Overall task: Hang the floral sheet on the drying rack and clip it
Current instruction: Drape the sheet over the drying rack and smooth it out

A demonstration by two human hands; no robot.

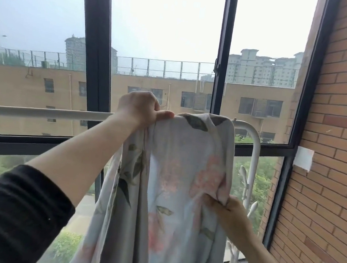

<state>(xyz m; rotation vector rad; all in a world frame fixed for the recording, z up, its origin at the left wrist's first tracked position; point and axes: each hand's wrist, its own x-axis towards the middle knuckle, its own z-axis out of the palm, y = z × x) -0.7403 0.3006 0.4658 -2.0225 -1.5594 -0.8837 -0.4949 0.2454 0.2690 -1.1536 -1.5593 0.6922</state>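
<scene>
I'm working with the sheet [185,175] already draped over the rack [42,112], bunched near the right end of its top bar, at about 3 o'clock from the left hand [140,109]. That hand is sitting on top of the bar, its fingers curled over a gathered fold of the sheet and its thumb lying along the bar toward 3 o'clock, so it is grasping the cloth and pinning it there. The right hand [230,216] is lower, at about 5 o'clock from the left. It is pinching the sheet's hanging edge between thumb and fingers and drawing it slightly toward me. I'm judging the hanging as begun but not finished. The cloth is crossing the bar, yet it is hanging in narrow, doubled folds rather than spread out. The long bare stretch of bar running off toward 9 o'clock is carrying none of it. What I'm counting as left is sliding the sheet open along the bar, evening the drop on both sides, then clipping. I'm seeing no clip on the sheet. Some white pegs [244,175] are showing at 3 o'clock of the sheet, by the rack's upright, but I cannot tell whether they are clips or hooks.
</scene>
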